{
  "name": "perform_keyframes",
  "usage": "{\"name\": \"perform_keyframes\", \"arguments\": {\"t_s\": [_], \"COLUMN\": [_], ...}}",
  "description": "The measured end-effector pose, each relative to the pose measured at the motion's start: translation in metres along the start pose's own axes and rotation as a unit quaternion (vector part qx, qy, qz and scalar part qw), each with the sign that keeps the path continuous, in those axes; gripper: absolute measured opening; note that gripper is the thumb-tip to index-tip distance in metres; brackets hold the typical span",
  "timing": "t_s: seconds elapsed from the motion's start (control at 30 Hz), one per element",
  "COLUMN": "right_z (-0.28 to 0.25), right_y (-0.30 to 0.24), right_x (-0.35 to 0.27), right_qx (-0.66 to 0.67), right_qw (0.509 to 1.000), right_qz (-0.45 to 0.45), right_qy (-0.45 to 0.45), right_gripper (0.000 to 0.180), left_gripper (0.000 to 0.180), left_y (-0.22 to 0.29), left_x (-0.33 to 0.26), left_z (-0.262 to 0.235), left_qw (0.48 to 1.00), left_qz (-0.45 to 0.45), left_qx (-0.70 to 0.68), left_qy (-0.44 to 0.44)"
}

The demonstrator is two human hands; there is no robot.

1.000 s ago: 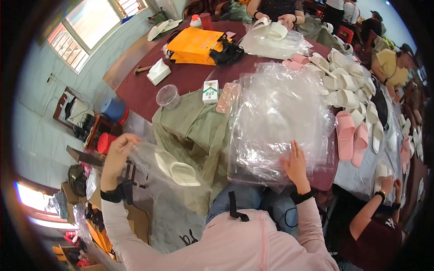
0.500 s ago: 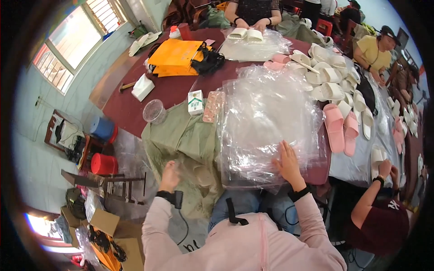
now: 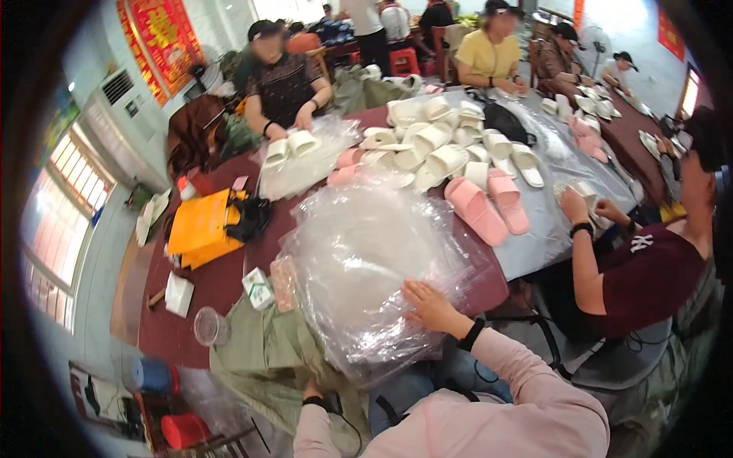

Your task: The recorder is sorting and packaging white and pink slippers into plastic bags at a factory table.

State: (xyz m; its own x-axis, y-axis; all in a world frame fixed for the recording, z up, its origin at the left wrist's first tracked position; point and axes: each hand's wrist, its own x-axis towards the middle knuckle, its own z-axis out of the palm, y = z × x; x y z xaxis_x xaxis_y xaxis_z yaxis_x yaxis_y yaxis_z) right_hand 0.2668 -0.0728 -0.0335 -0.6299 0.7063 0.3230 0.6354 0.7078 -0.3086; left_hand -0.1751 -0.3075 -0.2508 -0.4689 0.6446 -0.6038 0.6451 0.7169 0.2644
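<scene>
The right hand [image 3: 429, 307] lay flat and open, palm down, on the near edge of a big heap of clear plastic bags [image 3: 366, 259], fingers spread on the film. The left hand [image 3: 311, 391] was low at the near left of that heap, mostly hidden behind the olive-green cloth [image 3: 263, 355]; whether it was open or closed could not be told.

The heap sat on the dark red worktop [image 3: 221, 278], at its near edge. Just left of the heap stood a small green-and-white carton [image 3: 258, 288], and further left a clear plastic cup [image 3: 207, 326] and a white box [image 3: 179, 294]. Beyond those, left of the heap, lay an orange bag [image 3: 202, 227] with a black item on it. Behind and to the right of the heap were two pink slippers [image 3: 489, 204] side by side, with a pile of white slippers [image 3: 435, 149] farther back. Right of the heap, a person in a dark red shirt [image 3: 649, 278] sat holding something white.
</scene>
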Motion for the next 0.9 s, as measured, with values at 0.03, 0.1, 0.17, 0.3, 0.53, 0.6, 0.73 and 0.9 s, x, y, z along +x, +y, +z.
{"name": "perform_keyframes", "arguments": {"t_s": [0.03,0.1,0.17,0.3,0.53,0.6,0.73,0.9], "right_z": [0.002,0.007,0.008,0.009,0.015,0.011,-0.016,-0.008], "right_y": [0.004,0.006,0.003,0.0,-0.005,-0.011,-0.027,-0.019], "right_x": [-0.002,-0.005,-0.002,-0.001,-0.006,-0.003,0.004,-0.006], "right_qx": [0.008,-0.005,0.023,0.028,0.023,-0.036,-0.126,-0.115], "right_qw": [1.0,1.0,1.0,1.0,0.999,0.999,0.991,0.991], "right_qz": [-0.005,0.013,0.001,-0.002,0.009,0.013,0.045,0.073], "right_qy": [0.001,0.004,-0.005,0.002,0.027,0.02,0.005,0.006], "right_gripper": [0.062,0.062,0.061,0.061,0.06,0.061,0.061,0.06], "left_gripper": [0.052,0.049,0.047,0.041,0.033,0.031,0.029,0.027], "left_y": [0.017,0.046,0.062,0.087,0.113,0.107,0.086,0.112], "left_x": [0.006,0.017,0.024,0.029,0.005,-0.012,-0.062,-0.126], "left_z": [-0.008,-0.015,-0.02,-0.018,-0.025,-0.028,-0.029,-0.058], "left_qw": [1.0,0.998,0.996,0.989,0.969,0.96,0.937,0.906], "left_qz": [0.017,0.044,0.063,0.09,0.114,0.113,0.098,0.1], "left_qx": [0.007,0.034,0.058,0.099,0.189,0.219,0.276,0.334], "left_qy": [-0.003,-0.023,-0.037,-0.066,-0.115,-0.134,-0.188,-0.239]}}
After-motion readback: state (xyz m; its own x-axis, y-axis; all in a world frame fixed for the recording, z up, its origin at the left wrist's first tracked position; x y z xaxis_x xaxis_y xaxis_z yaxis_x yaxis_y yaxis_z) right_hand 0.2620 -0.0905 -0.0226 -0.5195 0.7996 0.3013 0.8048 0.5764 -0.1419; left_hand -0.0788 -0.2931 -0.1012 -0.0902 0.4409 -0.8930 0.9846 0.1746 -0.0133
